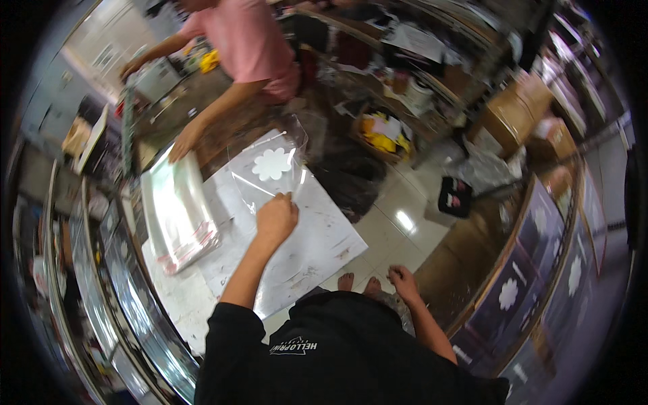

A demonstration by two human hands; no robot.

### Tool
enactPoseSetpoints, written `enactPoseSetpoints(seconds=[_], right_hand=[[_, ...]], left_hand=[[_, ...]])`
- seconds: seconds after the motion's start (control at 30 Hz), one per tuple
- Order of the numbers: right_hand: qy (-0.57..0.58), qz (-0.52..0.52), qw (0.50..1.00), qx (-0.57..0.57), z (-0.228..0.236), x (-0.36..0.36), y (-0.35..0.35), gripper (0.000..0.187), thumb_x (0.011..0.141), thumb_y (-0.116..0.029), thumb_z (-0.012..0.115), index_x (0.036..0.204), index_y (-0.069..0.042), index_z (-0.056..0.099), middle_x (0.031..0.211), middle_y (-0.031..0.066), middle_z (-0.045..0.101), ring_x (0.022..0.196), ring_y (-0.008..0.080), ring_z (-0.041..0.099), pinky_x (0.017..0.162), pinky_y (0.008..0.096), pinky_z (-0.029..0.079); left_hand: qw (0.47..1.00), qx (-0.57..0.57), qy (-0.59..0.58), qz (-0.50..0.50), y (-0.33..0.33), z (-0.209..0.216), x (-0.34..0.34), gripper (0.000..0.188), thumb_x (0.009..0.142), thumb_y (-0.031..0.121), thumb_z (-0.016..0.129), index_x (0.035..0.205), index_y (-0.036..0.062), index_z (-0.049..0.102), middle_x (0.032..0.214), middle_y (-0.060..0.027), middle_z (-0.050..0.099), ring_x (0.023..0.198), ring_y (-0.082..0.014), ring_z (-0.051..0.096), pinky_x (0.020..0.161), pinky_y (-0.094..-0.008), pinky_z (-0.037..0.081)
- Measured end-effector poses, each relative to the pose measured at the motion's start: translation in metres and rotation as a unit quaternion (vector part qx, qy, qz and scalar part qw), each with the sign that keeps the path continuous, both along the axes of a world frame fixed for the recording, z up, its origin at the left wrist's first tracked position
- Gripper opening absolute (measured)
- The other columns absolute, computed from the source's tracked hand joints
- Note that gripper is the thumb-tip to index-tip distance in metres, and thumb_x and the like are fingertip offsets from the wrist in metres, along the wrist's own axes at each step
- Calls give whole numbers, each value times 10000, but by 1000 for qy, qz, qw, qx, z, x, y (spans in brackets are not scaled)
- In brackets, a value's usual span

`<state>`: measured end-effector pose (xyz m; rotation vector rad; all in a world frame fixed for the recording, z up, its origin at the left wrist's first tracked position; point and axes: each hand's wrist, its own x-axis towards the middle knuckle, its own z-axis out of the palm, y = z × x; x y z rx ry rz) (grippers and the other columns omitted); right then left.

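Clear plastic bag [270, 169] with a white flower-shaped cutout [271, 164] inside lies on the white worktop [317, 243], pinched at its near edge by the left hand [275, 219], fingers closed on the film. Right hand [403, 278] hangs low at the person's side over the tiled floor [405, 202], fingers loosely curled, holding nothing. Bare feet [358, 283] visible below. Left of the bag: a stack of clear sleeves [177, 212] with red-edged strips at the near end. Farther off, a person in a pink shirt [253, 40] leans over the brown counter [223, 128], one hand [183, 140] pressing the far end of the stack. Cardboard boxes [520, 111] stand at far right.
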<state>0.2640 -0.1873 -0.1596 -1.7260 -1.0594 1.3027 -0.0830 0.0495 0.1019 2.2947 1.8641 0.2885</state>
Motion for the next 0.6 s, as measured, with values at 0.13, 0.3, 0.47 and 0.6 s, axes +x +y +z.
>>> enactPoseSetpoints(seconds=[0.13, 0.3, 0.47, 0.6], right_hand=[[177, -27, 978, 111, 134, -37, 43, 366, 904, -215, 701, 1222, -46, 642, 1367, 151, 563, 1256, 256, 559, 1023, 395, 462], [-44, 11, 974, 221, 220, -43, 61, 394, 873, -205, 725, 1225, -47, 645, 1532, 228, 374, 1431, 347, 361, 1134, 456, 358], [-143, -174, 955, 193, 216, -14, 40, 332, 852, -105, 673, 1169, -8, 654, 1335, 235, 560, 1211, 409, 555, 997, 444, 469], [-164, -273, 939, 132, 209, 25, 12, 270, 868, -51, 620, 1130, 2, 660, 1016, 201, 700, 951, 378, 674, 861, 416, 532]], left_hand=[[974, -54, -185, -122, -9, -15, 104, 279, 845, 113, 600, 1070, -53, 593, 870, -266, 667, 797, -458, 659, 726, -545, 525], [917, -157, -288, -226, -25, -24, 217, 455, 821, 48, 618, 1233, -113, 513, 794, -248, 670, 743, -429, 674, 665, -471, 533], [874, -213, -317, -299, -60, -34, 296, 679, 831, 56, 631, 1407, -140, 330, 759, -192, 674, 687, -330, 698, 638, -398, 552], [818, -306, -376, -309, -85, -29, 343, 811, 865, 123, 687, 1483, -132, 228, 907, -180, 648, 721, -256, 700, 649, -354, 554]])
